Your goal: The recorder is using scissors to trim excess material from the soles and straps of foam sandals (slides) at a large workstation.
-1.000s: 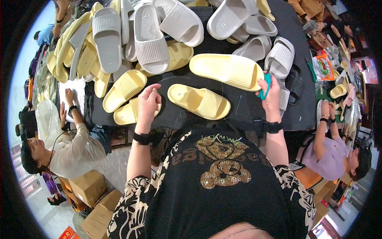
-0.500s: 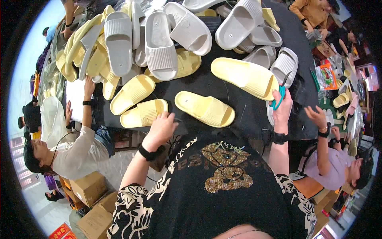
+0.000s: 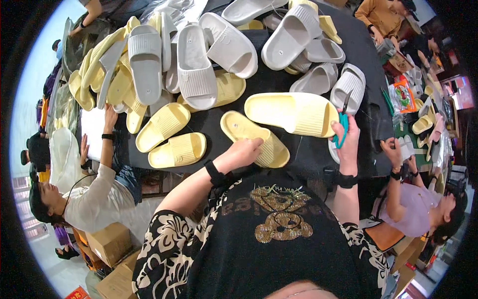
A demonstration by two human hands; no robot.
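Note:
My left hand (image 3: 241, 153) is closed on the edge of a yellow slide sandal (image 3: 274, 149), by its ribbed strap, at the table's near side. In my right hand (image 3: 350, 142) are small scissors with teal handles (image 3: 342, 130), blades pointing away from me. That same hand also grips the toe end of a second yellow slide (image 3: 279, 105), held above the table with its heel to the left. Two more yellow slides (image 3: 164, 127) (image 3: 179, 151) lie side by side to the left of my left hand.
Grey slides (image 3: 196, 67) and yellow ones pile up along the far side of the black table (image 3: 368, 144). A person (image 3: 99, 199) in a white top works at the left. Another person (image 3: 408, 209) in lilac sits at the right. Cardboard boxes (image 3: 110, 244) stand lower left.
My left hand has moved right, from beside the left pair onto the middle yellow slide, which is now tilted. The slide in my right hand has swung nearer and more level.

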